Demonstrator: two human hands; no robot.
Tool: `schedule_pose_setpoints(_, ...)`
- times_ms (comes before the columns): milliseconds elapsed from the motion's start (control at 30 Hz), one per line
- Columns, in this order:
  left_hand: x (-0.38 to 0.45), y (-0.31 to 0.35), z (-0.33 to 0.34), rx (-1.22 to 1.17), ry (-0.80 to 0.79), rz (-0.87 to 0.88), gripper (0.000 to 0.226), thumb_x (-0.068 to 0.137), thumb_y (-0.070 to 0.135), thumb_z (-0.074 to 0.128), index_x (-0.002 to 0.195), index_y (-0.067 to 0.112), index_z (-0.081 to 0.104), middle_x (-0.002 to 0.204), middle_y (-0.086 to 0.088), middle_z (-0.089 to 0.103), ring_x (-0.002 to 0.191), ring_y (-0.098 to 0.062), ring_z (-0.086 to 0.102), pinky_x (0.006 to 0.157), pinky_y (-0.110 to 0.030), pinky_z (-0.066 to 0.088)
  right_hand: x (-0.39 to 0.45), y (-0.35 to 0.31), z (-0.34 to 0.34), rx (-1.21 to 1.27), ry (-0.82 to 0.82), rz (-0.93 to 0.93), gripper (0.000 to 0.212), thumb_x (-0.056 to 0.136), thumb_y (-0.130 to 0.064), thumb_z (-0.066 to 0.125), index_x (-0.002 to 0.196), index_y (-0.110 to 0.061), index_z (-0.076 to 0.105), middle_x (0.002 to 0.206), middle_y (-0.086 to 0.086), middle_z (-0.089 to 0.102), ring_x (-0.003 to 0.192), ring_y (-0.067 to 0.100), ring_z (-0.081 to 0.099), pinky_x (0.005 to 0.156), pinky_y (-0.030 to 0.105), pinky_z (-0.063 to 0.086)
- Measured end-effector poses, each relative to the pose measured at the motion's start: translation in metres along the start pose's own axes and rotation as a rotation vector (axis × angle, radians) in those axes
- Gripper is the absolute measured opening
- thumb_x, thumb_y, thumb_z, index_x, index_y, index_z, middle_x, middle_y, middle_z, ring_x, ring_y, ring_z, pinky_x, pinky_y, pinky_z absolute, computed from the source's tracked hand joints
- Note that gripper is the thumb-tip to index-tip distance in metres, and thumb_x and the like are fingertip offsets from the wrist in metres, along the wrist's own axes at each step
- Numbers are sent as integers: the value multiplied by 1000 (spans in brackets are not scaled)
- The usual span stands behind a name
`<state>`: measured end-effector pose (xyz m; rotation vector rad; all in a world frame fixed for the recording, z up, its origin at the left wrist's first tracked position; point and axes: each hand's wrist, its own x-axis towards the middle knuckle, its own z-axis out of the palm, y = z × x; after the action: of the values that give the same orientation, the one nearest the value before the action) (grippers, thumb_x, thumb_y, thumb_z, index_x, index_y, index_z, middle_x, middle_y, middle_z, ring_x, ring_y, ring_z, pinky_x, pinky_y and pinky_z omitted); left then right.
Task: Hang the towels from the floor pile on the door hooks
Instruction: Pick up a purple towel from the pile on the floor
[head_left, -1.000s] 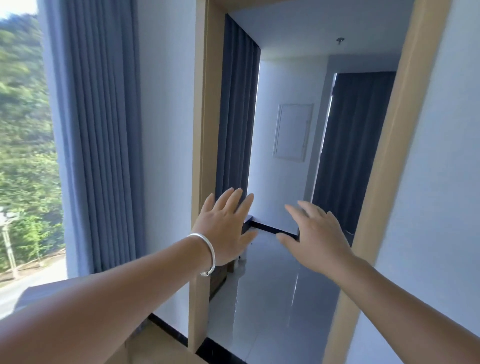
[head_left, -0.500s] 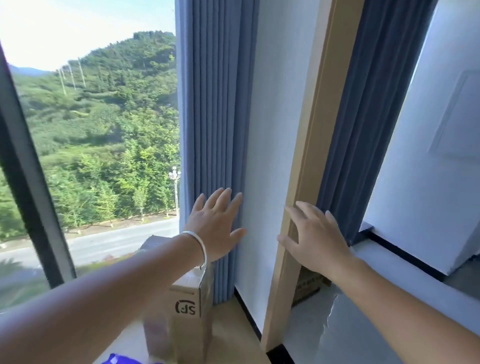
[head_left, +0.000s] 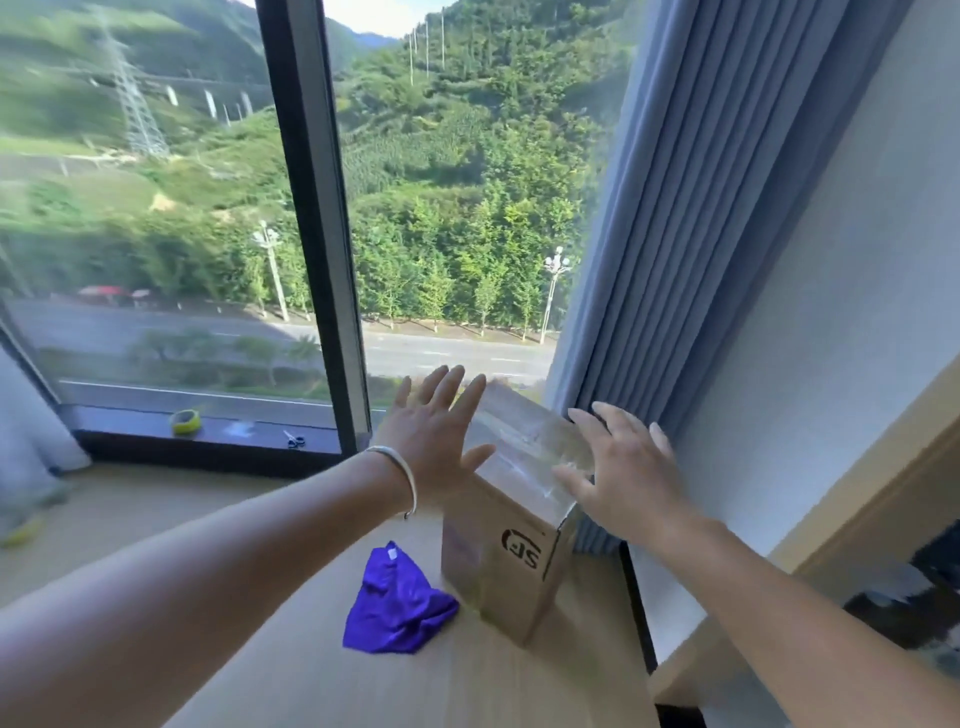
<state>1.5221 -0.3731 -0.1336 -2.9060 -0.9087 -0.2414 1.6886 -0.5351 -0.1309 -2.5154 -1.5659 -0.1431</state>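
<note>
A crumpled purple towel (head_left: 397, 605) lies on the pale wooden floor, just left of a tall cardboard box (head_left: 511, 551). My left hand (head_left: 434, 439), with a silver bangle on the wrist, is stretched forward above the towel, fingers spread and holding nothing. My right hand (head_left: 621, 470) is held out beside it over the box's taped top, also spread and holding nothing. No door hooks are in view.
A large window (head_left: 306, 218) with a dark frame fills the far side; a yellow tape roll (head_left: 186, 421) and scissors (head_left: 296, 441) lie on its sill. Blue curtains (head_left: 691, 218) hang at the right against a white wall. A wooden door frame (head_left: 852, 514) edges the lower right.
My view has swung left and down, from the doorway and curtain to the window and floor. The purple towel and the whole box have come into sight. Both hands stay spread in front.
</note>
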Motion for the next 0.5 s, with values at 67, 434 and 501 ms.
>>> schedule_pose_setpoints(67, 7, -30, 25, -16, -38, -63, 79, 93, 63, 29, 151, 25, -8, 161, -3, -4, 147, -20, -7, 118, -49, 4, 33, -15, 29, 20, -58, -49, 66, 90, -60, 42, 147, -32, 23, 154, -1, 23, 143, 19, 16, 118, 50, 8)
schedule_pose_setpoints(434, 33, -181, 187, -91, -305, -379, 77, 94, 60, 31, 152, 23, -3, 161, -5, 1, 147, -22, -1, 117, -47, 7, 174, -99, 202, 55, -377, -249, 66, 91, -57, 44, 149, -34, 22, 158, -2, 19, 146, 16, 13, 118, 46, 3)
schedule_pose_setpoints(501, 28, -194, 222, -120, -369, -422, 77, 94, 59, 31, 152, 23, -3, 161, -4, 1, 147, -21, 0, 117, -46, 7, 185, -108, 233, 45, -423, -280, 66, 91, -56, 44, 150, -33, 22, 158, -2, 20, 145, 16, 14, 118, 45, 5)
